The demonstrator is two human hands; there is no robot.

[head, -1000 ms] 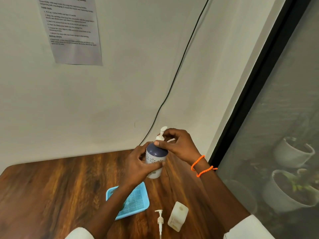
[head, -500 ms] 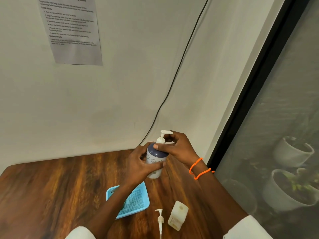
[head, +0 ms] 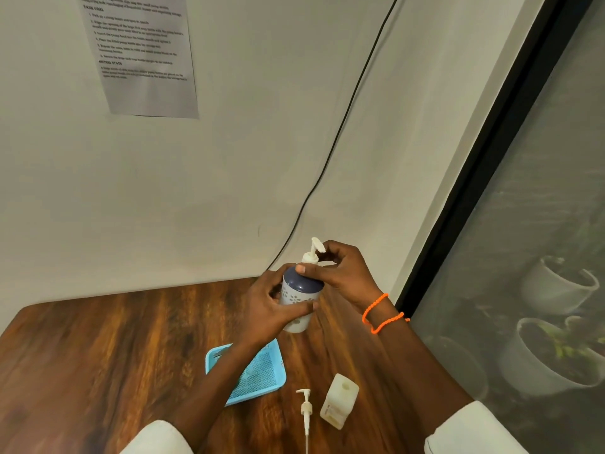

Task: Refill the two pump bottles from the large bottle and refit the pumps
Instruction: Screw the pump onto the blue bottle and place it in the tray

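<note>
The pump bottle is held above the table near its far edge: our left hand wraps its body, our right hand pinches its pump. Near the front edge, a second pump lies just beside an open square bottle.

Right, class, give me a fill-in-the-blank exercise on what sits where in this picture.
1. The left hand grips the round ____.
2. The right hand holds its white ____ at the top.
3. The loose pump lies between the blue tray and the ____ bottle.

Missing words: bottle; pump; square
</note>
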